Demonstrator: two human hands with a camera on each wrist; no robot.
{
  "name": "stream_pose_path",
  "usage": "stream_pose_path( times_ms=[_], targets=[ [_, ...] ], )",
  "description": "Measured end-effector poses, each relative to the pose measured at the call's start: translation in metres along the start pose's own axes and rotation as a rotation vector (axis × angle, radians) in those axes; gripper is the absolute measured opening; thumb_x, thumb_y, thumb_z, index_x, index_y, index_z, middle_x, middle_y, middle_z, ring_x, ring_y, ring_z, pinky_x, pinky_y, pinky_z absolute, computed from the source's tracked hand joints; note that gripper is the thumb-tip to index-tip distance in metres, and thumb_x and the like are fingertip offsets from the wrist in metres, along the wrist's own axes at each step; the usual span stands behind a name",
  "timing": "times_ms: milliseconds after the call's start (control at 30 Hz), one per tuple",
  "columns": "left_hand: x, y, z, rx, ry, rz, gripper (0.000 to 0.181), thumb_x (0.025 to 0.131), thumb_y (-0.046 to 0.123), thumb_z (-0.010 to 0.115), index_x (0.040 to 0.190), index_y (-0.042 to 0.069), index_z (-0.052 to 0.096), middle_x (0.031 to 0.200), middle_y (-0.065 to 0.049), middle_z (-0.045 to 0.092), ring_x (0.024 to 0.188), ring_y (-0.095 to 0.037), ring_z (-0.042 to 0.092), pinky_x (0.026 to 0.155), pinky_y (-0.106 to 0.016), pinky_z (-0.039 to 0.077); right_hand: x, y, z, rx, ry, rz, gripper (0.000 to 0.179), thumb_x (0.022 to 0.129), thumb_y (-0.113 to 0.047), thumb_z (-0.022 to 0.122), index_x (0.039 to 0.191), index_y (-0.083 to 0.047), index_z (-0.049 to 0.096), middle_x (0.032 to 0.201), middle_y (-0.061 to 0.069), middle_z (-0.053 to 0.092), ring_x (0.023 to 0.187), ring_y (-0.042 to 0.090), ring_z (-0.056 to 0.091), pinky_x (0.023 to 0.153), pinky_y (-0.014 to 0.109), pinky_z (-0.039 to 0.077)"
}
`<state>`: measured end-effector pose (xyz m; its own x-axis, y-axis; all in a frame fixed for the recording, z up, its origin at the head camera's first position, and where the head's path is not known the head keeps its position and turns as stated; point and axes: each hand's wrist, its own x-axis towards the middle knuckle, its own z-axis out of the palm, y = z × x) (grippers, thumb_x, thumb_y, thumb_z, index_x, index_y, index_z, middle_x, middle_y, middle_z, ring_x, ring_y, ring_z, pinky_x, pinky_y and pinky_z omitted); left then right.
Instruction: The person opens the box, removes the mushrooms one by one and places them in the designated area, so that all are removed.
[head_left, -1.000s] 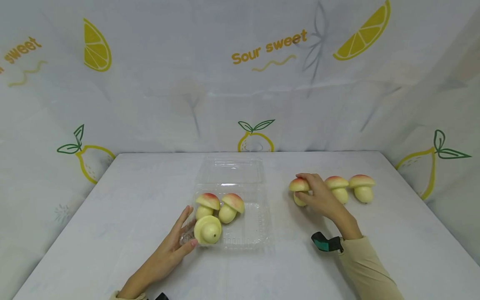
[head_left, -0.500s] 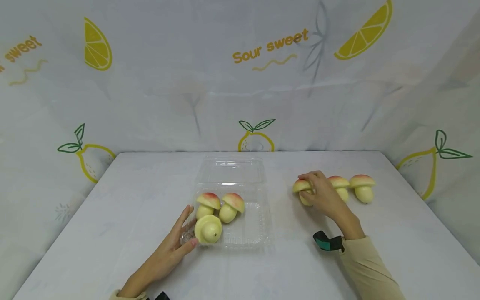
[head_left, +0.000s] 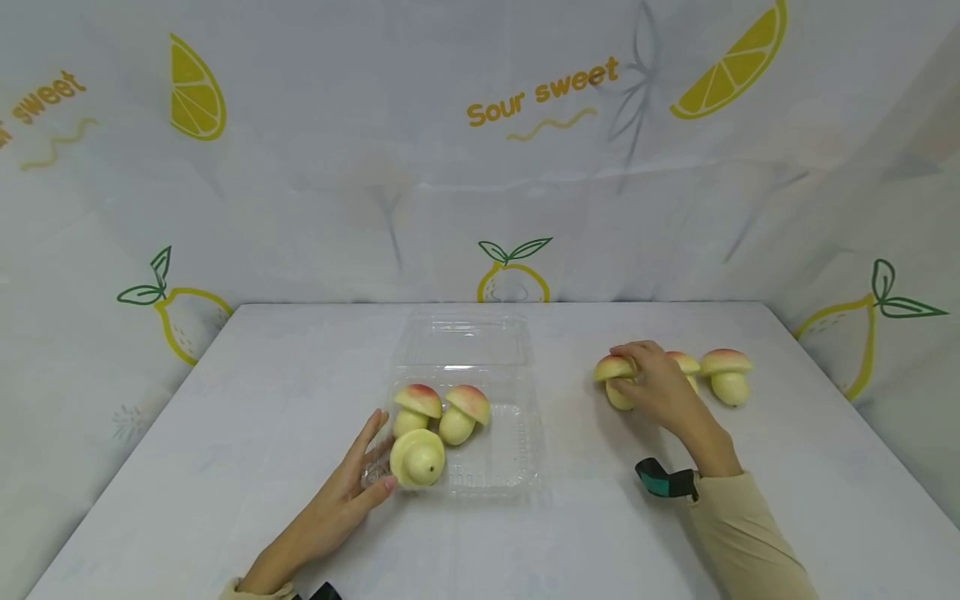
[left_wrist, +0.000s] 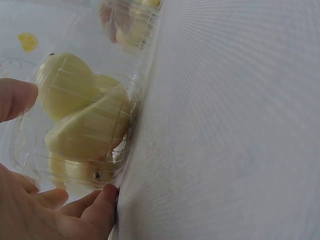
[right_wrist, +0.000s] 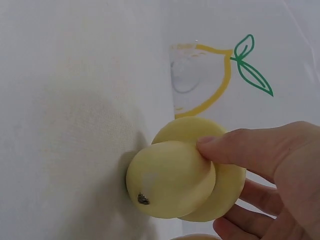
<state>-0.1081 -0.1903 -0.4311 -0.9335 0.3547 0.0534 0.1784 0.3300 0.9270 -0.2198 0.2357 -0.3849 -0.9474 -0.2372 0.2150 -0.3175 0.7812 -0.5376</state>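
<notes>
A clear plastic clamshell box lies in the middle of the table, its lid folded back. Inside are two upright toy mushrooms with reddish caps and a tipped toy mushroom showing its stem end. My left hand rests at the box's left side, fingers spread and thumb by the front corner; the left wrist view shows fingertips touching the clear wall. To the right, my right hand holds another toy mushroom between thumb and fingers, with its thumb on the stem and cap underside, close over the table.
Right of the held one stand two more toy mushrooms, the nearer toy mushroom partly hidden behind my right hand and the farther toy mushroom fully visible. A lemon-printed white curtain hangs behind the table.
My right hand has moved slightly to the right with the toy mushroom in its grip, covering more of the neighbouring one. The left hand and the box have stayed in place.
</notes>
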Motion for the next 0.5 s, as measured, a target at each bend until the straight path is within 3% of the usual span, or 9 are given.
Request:
stream_pose_path(
  times_ms=[500],
  targets=[
    [0.0001,-0.0023,0.0003,0.011,0.008,-0.023,0.084,0.101,0.020,0.055,0.160,0.015,-0.004,0.167,-0.015,0.002,0.147,-0.050,0.023,0.100,-0.048,0.052,-0.0001,0.0026,-0.0074,-0.042,-0.013,0.023,0.039,0.087,-0.004,0.070,0.124,0.007,0.062,0.128,0.033,0.056,0.118,0.049,0.054,0.096,0.061,0.044]
  ],
)
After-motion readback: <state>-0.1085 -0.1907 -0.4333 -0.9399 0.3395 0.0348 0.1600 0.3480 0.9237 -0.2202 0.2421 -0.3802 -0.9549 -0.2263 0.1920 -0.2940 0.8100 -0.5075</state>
